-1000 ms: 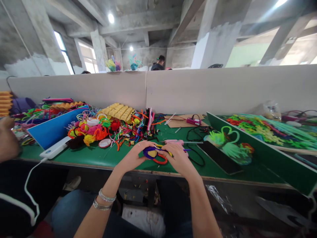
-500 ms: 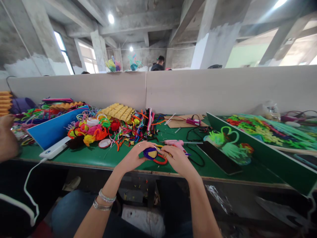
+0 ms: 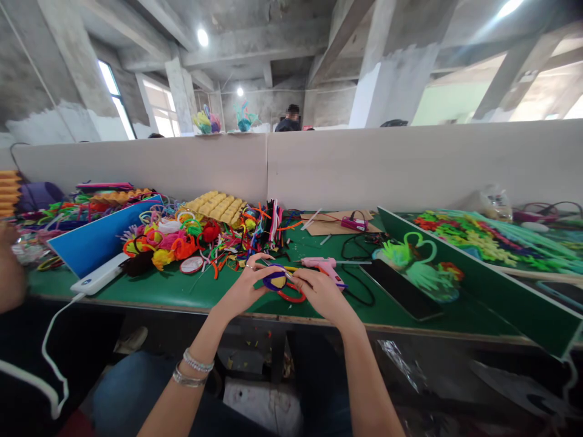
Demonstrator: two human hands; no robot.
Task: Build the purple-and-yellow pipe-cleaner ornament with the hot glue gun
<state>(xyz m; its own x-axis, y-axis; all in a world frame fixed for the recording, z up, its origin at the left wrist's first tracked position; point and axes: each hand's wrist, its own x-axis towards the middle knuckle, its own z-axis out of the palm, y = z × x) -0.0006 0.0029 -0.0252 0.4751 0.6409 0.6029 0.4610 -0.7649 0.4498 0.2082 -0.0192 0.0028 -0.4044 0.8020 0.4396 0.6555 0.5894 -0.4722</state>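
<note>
In the head view a small purple-and-yellow piece (image 3: 276, 280), a yellow cup shape with fuzzy purple pipe cleaner around it, is held above the table's front edge. My left hand (image 3: 246, 286) is closed on its left side, with the index finger raised over it. At its right edge the fingertips of my right hand (image 3: 324, 296) pinch the purple pipe cleaner; a purple end (image 3: 344, 285) sticks out beyond that hand. Red-handled scissors (image 3: 296, 297) lie just beneath, partly hidden. A pink glue gun (image 3: 321, 264) rests right behind my right hand.
A heap of colourful pipe-cleaner pieces (image 3: 173, 240) and a yellow egg tray (image 3: 218, 207) lie left. A black phone (image 3: 401, 290) and green pipe-cleaner swans (image 3: 423, 270) stand right, before a green divider (image 3: 483, 282). A white power strip (image 3: 100, 274) borders a blue board (image 3: 107, 233). Another person's arm (image 3: 11, 267) is far left.
My left index finger has lifted off the purple-and-yellow piece, and the piece has turned slightly. My right fingertips have shifted a little left along it. The view has moved slightly.
</note>
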